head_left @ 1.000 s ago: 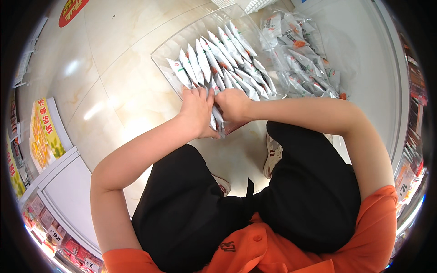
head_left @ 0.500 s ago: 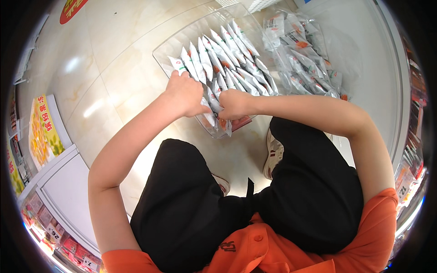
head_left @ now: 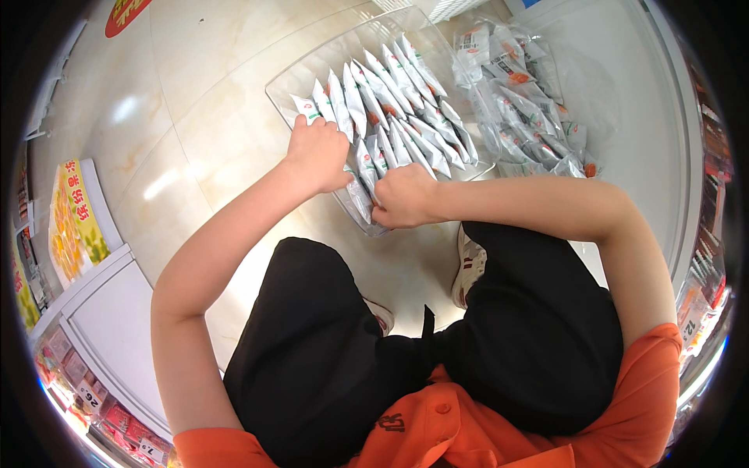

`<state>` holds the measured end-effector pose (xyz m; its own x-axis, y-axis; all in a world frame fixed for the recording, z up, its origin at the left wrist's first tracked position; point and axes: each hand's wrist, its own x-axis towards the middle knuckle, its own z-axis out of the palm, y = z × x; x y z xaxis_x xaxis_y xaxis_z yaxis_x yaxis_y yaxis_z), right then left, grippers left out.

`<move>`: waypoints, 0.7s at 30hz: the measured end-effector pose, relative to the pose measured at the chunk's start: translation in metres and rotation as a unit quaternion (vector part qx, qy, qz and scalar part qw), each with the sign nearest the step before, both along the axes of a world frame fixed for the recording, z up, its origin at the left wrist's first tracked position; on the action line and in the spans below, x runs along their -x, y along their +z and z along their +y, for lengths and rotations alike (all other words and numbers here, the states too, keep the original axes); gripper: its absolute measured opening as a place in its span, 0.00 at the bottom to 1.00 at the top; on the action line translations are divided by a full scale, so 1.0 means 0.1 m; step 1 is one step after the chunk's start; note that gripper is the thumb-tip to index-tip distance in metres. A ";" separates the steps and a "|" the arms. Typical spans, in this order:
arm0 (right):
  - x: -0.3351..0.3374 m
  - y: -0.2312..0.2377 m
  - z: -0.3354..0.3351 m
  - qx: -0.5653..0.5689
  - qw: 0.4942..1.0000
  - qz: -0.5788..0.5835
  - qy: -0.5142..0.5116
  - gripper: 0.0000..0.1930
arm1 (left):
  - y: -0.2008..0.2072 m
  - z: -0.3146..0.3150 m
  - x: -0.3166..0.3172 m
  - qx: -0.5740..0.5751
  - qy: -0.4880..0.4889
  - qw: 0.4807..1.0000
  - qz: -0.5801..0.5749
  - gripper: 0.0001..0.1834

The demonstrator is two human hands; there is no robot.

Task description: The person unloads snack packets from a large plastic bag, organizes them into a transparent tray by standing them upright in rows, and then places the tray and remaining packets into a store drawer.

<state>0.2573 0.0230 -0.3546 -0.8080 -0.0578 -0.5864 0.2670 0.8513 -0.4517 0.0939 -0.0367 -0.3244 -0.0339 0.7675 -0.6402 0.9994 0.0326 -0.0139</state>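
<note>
Hands (head_left: 318, 154) — at white packets (head_left: 354, 103) | clear bin (head_left: 312, 69) — partly covered | grip unclear

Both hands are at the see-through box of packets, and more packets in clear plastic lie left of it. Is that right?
Not quite: the head view shows the other packets in clear plastic lying right of the see-through box. The left hand and right hand are at it, as you said.

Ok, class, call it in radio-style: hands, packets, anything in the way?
Left hand at left side of clear bin; right hand at near end, grip hidden. White packets standing in rows inside. Hands partly cover nearest ones.
</note>
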 end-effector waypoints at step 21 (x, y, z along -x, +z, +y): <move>-0.24 -0.11 -0.08 0.072 0.954 0.274 0.095 0.09 | -0.22 0.05 -0.33 -0.020 -0.037 0.999 -0.004 0.37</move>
